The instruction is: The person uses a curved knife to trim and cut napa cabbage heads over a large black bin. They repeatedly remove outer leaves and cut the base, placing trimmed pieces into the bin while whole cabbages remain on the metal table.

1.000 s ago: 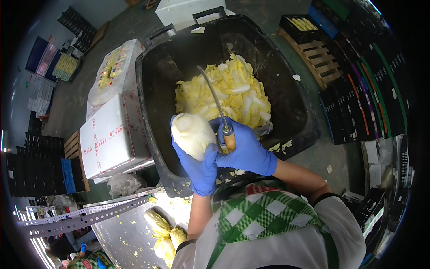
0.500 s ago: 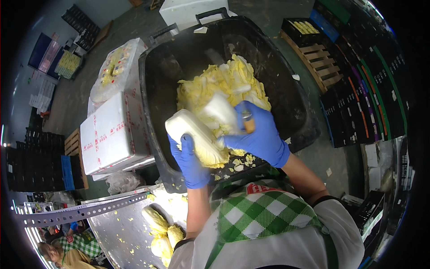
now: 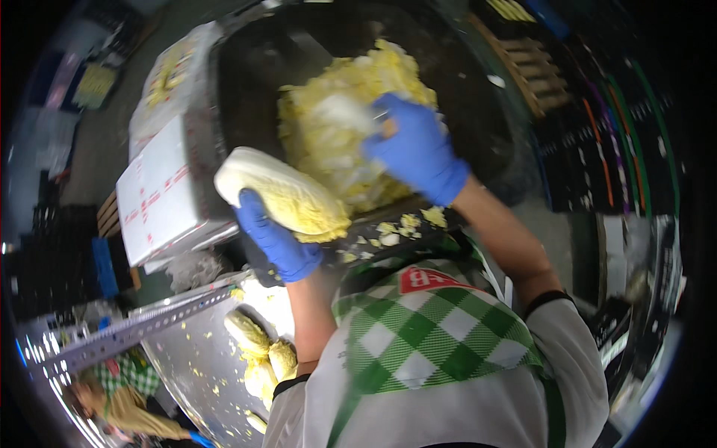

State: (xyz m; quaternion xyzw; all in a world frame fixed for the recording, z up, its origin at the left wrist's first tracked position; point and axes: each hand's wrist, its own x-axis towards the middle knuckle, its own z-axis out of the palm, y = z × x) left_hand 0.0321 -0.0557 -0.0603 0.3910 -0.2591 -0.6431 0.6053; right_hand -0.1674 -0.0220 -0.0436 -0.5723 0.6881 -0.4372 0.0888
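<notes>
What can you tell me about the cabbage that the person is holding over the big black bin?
The cabbage is a long, oval head, pale cream at its rounded end and yellow and leafy at the trimmed end. It lies tilted over the near rim of the black bin. The left hand, in a blue glove, grips it from below. Nothing else visibly touches it.

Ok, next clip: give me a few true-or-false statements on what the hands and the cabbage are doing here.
1. The left hand holds a cabbage. True.
2. Both hands are bare. False: both wear blue gloves.
3. The right hand is over the black bin of cut leaves. True.
4. The bin is empty. False: yellow leaves fill it.
5. More cabbages lie on the metal table at lower left. True.
</notes>
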